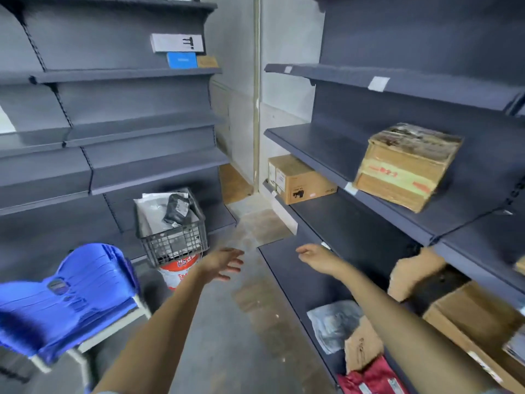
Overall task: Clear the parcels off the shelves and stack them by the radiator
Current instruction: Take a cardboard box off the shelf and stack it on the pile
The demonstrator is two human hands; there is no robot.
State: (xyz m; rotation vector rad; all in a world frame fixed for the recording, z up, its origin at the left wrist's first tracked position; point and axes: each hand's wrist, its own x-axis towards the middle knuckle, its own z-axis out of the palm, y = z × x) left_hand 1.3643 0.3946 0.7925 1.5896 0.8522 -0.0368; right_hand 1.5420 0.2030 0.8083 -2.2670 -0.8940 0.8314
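Both my hands reach forward into the aisle and hold nothing. My left hand (224, 264) has its fingers spread over the floor. My right hand (316, 255) hangs relaxed above the bottom right shelf (287, 268). A worn cardboard box (406, 166) sits tilted on a right middle shelf. Another brown box (301, 179) stands further back, one shelf lower. A grey bag (335, 322), a brown parcel (362, 345) and a red parcel (372, 379) lie on the bottom shelf near me. Small white, blue and tan boxes (181, 51) sit on an upper left shelf.
A grey crate (173, 240) full of mail bags rests on a red-and-white bucket (177, 273) at the left. A blue plastic chair (65, 297) stands close at my left. Dark shelving lines both sides of the narrow concrete aisle (227, 336). Large cartons (471, 317) fill the lower right.
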